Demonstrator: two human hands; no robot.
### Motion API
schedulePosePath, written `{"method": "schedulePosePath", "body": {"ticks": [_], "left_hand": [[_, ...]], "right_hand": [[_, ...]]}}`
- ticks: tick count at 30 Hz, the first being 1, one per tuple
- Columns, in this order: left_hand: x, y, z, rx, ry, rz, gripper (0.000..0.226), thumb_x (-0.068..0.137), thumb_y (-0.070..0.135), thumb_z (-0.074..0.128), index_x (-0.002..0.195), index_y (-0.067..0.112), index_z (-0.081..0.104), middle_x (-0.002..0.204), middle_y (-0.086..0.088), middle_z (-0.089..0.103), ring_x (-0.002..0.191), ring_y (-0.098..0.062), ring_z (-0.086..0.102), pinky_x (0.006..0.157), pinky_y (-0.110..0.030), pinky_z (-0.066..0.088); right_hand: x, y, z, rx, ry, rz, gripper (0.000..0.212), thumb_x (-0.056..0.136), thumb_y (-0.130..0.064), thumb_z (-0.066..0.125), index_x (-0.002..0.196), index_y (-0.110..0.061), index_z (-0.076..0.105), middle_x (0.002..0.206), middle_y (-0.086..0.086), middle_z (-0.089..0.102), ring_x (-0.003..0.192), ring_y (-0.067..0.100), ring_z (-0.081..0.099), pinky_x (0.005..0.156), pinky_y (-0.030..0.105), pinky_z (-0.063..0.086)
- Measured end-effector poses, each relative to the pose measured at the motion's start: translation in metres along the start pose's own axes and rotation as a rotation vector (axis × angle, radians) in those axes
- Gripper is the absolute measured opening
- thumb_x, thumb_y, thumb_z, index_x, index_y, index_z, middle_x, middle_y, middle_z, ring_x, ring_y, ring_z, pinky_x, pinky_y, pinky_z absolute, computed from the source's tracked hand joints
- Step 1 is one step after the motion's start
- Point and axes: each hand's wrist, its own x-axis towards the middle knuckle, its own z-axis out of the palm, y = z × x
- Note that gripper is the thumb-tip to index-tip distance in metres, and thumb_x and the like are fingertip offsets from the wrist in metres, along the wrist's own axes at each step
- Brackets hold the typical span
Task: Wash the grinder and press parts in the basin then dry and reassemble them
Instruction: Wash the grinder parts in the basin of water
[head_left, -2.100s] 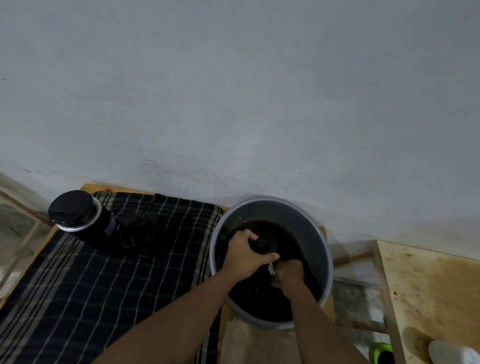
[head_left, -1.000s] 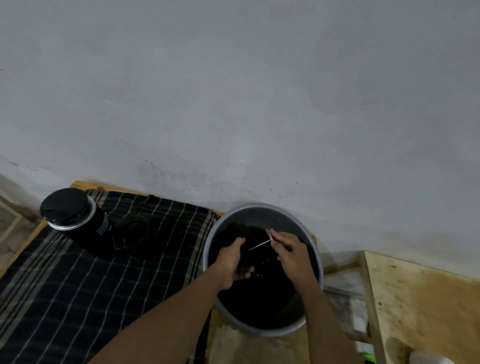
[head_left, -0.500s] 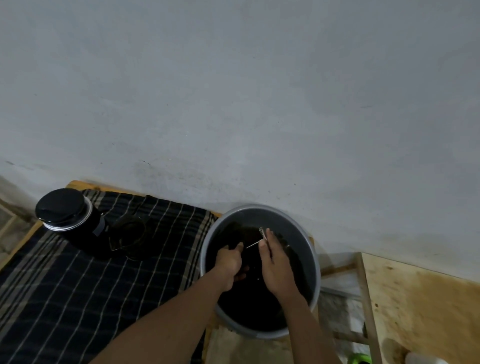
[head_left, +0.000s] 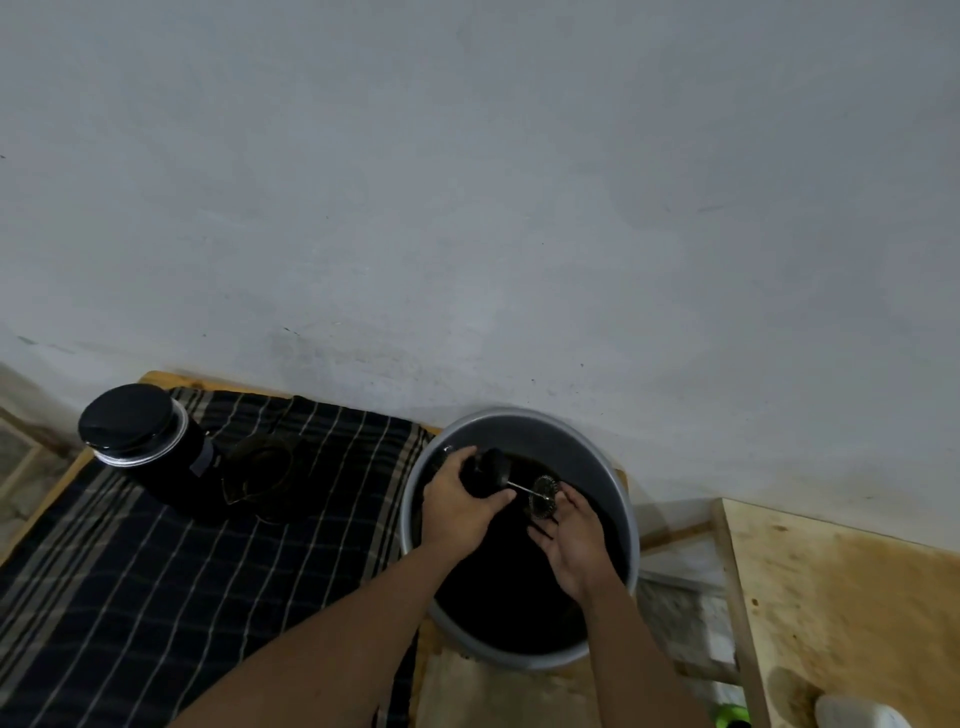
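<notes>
Grey plaster wall (head_left: 467, 182) is filling most of what we are seeing, and below it we are looking down at a wooden table (head_left: 161, 378) covered by a dark checked cloth (head_left: 156, 597). At the cloth's right edge we are leaning over a round grey basin (head_left: 618, 493) holding dark water. We are gripping the black lid (head_left: 488, 470) of the press plunger with our left hand (head_left: 457, 506), fingers curled tightly around it, so that its thin metal rod (head_left: 519, 487) is pointing right, above the water. At the rod's end the round mesh filter (head_left: 544, 496) is sitting just beside our right hand (head_left: 576, 545), whose fingers are spread loose and holding nothing, the fingertips near the mesh. On the cloth, well apart from the basin, a black cylindrical grinder (head_left: 140, 441) with a silver band is standing, with a dark glass vessel (head_left: 260, 478) right next to it. A second wooden surface (head_left: 831, 597) is showing at the right.
</notes>
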Motion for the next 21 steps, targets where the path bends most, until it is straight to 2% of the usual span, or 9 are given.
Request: {"method": "schedulePosePath", "body": {"ticks": [3,5,8,10,13,17,19,21], "left_hand": [[-0.002,0.008,-0.002,0.046,-0.028,0.128,0.074,0.071,0.018,0.095,0.138,0.013,0.064,0.132,-0.002,0.067,0.124,-0.011,0.059,0.104,-0.016,0.043],[-0.004,0.010,-0.003,0.076,-0.027,0.174,0.074,0.074,0.016,0.093,0.141,0.011,0.062,0.137,-0.005,0.063,0.127,-0.011,0.055,0.105,-0.013,0.039],[-0.006,0.008,-0.007,0.146,-0.048,0.210,0.072,0.081,0.018,0.089,0.145,0.014,0.057,0.141,-0.007,0.052,0.131,-0.019,0.053,0.109,-0.021,0.041],[-0.008,0.006,-0.009,0.176,-0.046,0.218,0.071,0.084,0.017,0.085,0.148,0.014,0.054,0.145,-0.008,0.053,0.135,-0.022,0.052,0.113,-0.026,0.041],[-0.013,0.004,-0.009,0.143,-0.014,0.198,0.067,0.086,0.008,0.081,0.147,0.011,0.054,0.144,-0.009,0.059,0.136,-0.022,0.053,0.111,-0.021,0.037],[-0.016,0.005,-0.012,0.125,-0.003,0.146,0.057,0.085,0.001,0.079,0.138,0.010,0.059,0.132,-0.008,0.066,0.128,-0.022,0.059,0.104,-0.020,0.040],[-0.017,0.004,-0.013,0.131,-0.004,0.120,0.058,0.083,0.001,0.082,0.137,0.009,0.059,0.132,-0.009,0.066,0.127,-0.024,0.059,0.107,-0.026,0.044],[-0.019,-0.001,-0.012,0.146,-0.009,0.106,0.061,0.080,0.007,0.087,0.135,0.008,0.060,0.132,-0.009,0.066,0.127,-0.026,0.060,0.111,-0.037,0.047]], "right_hand": [[-0.002,0.000,0.000,0.147,-0.016,0.049,0.034,0.110,-0.016,0.038,0.142,-0.012,0.049,0.127,0.017,0.067,0.111,0.034,0.067,0.094,0.050,0.053],[-0.006,-0.001,0.000,0.152,-0.010,0.044,0.034,0.110,-0.015,0.038,0.142,-0.011,0.050,0.129,0.018,0.065,0.115,0.035,0.065,0.100,0.052,0.051],[-0.006,-0.001,-0.002,0.135,-0.002,0.009,0.035,0.111,-0.016,0.037,0.142,-0.011,0.051,0.135,0.017,0.063,0.120,0.035,0.063,0.108,0.055,0.046],[-0.006,0.000,-0.002,0.099,-0.005,-0.019,0.035,0.111,-0.018,0.038,0.142,-0.012,0.053,0.136,0.015,0.063,0.120,0.033,0.064,0.110,0.056,0.044],[-0.008,0.000,-0.003,0.063,0.007,-0.074,0.031,0.109,-0.018,0.043,0.136,-0.016,0.058,0.133,0.011,0.065,0.120,0.031,0.064,0.110,0.054,0.045],[-0.010,-0.003,-0.006,0.110,0.009,-0.084,0.028,0.109,-0.022,0.042,0.125,-0.019,0.065,0.131,0.006,0.066,0.122,0.029,0.062,0.110,0.054,0.044],[-0.011,-0.005,-0.006,0.077,0.006,-0.068,0.027,0.108,-0.025,0.045,0.125,-0.020,0.066,0.129,0.004,0.067,0.120,0.028,0.063,0.108,0.056,0.045],[-0.013,-0.005,-0.007,-0.028,0.002,-0.046,0.027,0.107,-0.027,0.049,0.128,-0.018,0.064,0.125,0.005,0.068,0.116,0.028,0.063,0.100,0.053,0.050]]}}
